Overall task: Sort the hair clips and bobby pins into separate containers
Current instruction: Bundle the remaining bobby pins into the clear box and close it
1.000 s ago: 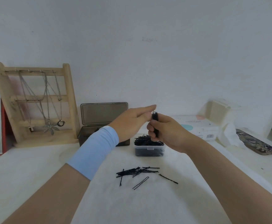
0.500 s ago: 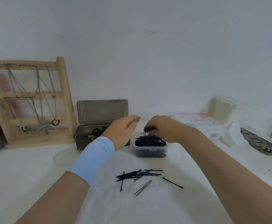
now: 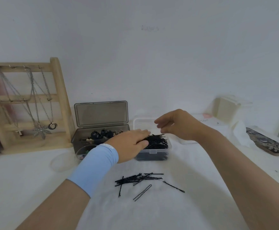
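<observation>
Just the head view here. The loose bobby pins (image 3: 138, 177) sit in a small heap at lower centre of the frame, mostly lying left-to-right, so they're below both hands in the picture. The left hand (image 3: 132, 143) lies flat, fingers straight, resting on the pins packed in the clear box (image 3: 152, 156), and I'd say it's closer to the heap. The right hand (image 3: 177, 125) hovers above that box, fingers loosely curled, pinching nothing I can see. The hair clips (image 3: 100, 134) are in the grey box (image 3: 101, 113), just left. White table (image 3: 152, 213), plain wall (image 3: 152, 63), wooden necklace stand (image 3: 59, 97) far left.
</observation>
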Tool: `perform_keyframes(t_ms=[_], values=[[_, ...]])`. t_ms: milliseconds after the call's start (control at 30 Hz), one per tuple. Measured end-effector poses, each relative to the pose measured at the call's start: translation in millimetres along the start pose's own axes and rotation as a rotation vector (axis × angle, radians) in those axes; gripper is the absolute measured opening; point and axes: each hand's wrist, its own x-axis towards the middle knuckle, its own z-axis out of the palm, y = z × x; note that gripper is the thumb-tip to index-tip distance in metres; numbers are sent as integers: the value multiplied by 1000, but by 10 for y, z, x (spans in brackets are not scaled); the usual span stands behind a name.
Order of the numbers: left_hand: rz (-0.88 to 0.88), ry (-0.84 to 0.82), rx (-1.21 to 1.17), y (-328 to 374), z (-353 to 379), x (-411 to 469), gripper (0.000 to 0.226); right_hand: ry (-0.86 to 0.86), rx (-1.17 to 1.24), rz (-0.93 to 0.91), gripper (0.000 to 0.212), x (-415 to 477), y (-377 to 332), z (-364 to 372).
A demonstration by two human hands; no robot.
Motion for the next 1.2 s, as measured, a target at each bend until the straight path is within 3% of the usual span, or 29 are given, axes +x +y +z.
perform_keyframes(t_ms=[100, 267, 467, 633, 667, 733, 767, 833, 900, 967, 1067, 1200], values=[[-10, -7, 7, 11, -25, -1, 48, -31, -178, 47, 21, 0, 22, 13], [13, 88, -30, 68, -18, -12, 50, -93, -266, 5, 21, 0, -58, 138], [23, -28, 69, 77, 24, 14, 52, -136, -331, -15, 25, -38, -144, 103], [41, 201, -79, 126, -144, -130, 39, -95, -397, -28, 22, -132, -491, -28], [46, 241, -93, 141, -196, -177, 29, -134, -405, -17, 19, -177, -595, -62], [-6, 210, -89, 173, -274, -287, 13, -377, -462, 93, 13, -296, -782, -74], [-54, 132, -58, 188, -285, -353, 18, -528, -497, 173, 13, -356, -845, -35], [-171, -108, 41, 231, -236, -486, 53, -758, -584, 329, 22, -465, -917, 87], [-281, -285, 167, 275, -143, -594, 94, -879, -678, 427, 26, -526, -940, 221], [-314, -336, 267, 309, -61, -658, 107, -924, -746, 440, 22, -555, -933, 321], [-269, -317, 262, 333, -15, -680, 85, -851, -739, 376, 15, -576, -887, 362], [-153, -260, 151, 294, -30, -649, 48, -620, -633, 151, 13, -530, -866, 357]])
